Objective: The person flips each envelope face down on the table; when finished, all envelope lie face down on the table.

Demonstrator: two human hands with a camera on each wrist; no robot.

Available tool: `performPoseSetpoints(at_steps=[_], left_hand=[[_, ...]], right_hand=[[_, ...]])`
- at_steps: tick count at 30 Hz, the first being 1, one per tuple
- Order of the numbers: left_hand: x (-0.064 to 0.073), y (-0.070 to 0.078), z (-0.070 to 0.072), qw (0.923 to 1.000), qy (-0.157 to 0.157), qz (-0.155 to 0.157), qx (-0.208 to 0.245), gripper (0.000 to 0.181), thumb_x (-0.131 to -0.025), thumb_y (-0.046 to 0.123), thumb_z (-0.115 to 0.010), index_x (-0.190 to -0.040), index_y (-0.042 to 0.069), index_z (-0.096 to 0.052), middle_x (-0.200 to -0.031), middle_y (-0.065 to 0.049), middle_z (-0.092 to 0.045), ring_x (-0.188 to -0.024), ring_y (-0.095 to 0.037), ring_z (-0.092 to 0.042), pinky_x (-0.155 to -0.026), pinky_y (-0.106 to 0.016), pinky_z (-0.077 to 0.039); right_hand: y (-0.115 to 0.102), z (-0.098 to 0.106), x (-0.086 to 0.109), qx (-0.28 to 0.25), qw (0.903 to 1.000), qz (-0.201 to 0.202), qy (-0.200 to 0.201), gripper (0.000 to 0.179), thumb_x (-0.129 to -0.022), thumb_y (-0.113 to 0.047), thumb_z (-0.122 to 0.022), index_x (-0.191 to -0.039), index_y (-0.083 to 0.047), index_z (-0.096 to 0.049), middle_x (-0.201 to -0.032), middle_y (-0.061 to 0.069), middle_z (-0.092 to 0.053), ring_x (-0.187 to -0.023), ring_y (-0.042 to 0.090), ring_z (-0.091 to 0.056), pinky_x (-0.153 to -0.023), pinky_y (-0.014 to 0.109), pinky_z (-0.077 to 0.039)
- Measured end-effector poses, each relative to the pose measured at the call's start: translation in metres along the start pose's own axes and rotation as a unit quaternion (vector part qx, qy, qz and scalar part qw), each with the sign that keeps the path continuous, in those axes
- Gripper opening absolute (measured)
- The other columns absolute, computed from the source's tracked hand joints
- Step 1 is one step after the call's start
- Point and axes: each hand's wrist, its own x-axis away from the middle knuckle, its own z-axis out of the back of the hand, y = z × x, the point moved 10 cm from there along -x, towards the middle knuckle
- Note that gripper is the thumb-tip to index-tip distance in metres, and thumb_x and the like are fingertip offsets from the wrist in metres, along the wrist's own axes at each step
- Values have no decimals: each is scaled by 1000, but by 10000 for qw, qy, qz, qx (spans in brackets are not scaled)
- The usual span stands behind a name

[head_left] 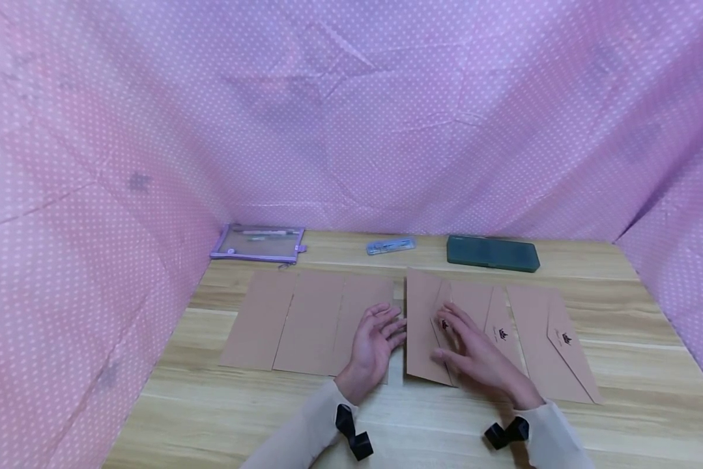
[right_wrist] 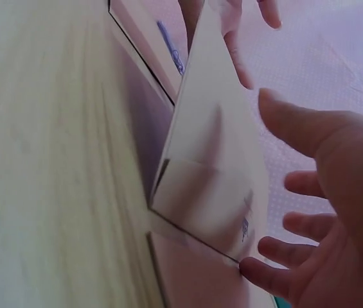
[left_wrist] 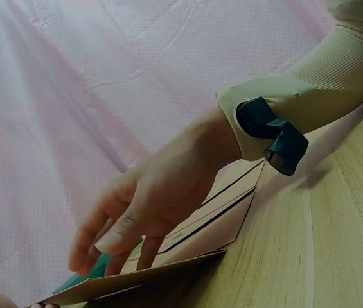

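Brown paper envelopes lie in two groups. In the head view, the nearest envelope (head_left: pixel 419 326) of the right group tilts up along its left edge. My left hand (head_left: pixel 370 348) has its palm turned toward that edge, loosely bent fingertips right at it. Over the same envelope's flap is my right hand (head_left: pixel 474 355), fingers spread and relaxed. The right wrist view shows the raised envelope (right_wrist: pixel 210 128) standing between my left hand (right_wrist: pixel 232 48) and my right hand (right_wrist: pixel 354 192). In the left wrist view, my right hand (left_wrist: pixel 162 192) hangs over the envelope's edge (left_wrist: pixel 136 277).
Plain-faced envelopes (head_left: pixel 257 319) lie at left; others with crown-printed flaps (head_left: pixel 568 348) lie at right. Along the back of the wooden table (head_left: pixel 163 417) are a purple mesh pouch (head_left: pixel 257 244), a small blue clear case (head_left: pixel 390 245) and a dark green case (head_left: pixel 492 253). Pink dotted cloth (head_left: pixel 351 130) encloses it.
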Motion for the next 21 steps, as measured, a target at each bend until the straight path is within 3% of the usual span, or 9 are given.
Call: performPoseSetpoints(at_steps=[7,11,15,21], left_hand=[[2,2,-6,9999,-156,-28,-58,36,-97,14,-35,-132,5,-35,-139,-18,-50,-116,-25,-59,-98,-37,-50],[5,4,-13,9993,-363,-74,-62,39,-98,15,-32,-136,4,-31,-147,-24,-44,-119,-26,-58,-101,-38,-50],[7,5,-21,9987,-513,-66,18,41,-100,16,-30,-139,4,-28,-150,-25,-40,-124,-29,-56,-104,-41,-48],[6,5,-37,9971,-701,-133,252,35,-101,18,-29,-136,11,-32,-139,-12,-52,-121,-27,-58,-100,-39,-51]], right_hand=[[-4,2,1,-161,9995,105,243,86,-89,-36,-74,-156,-6,-30,-165,24,-18,-136,45,-49,-108,65,-41],[-1,2,0,-426,9988,-68,229,90,-89,-36,-74,-158,-6,-24,-166,25,-12,-134,48,-50,-106,63,-44],[-1,2,0,-658,9976,-96,215,93,-90,-32,-74,-159,-6,-17,-167,25,-10,-142,49,-39,-108,61,-42],[-1,1,-2,-1158,9932,113,103,93,-96,-22,-65,-162,-13,1,-166,28,-6,-141,57,-33,-104,64,-43]])
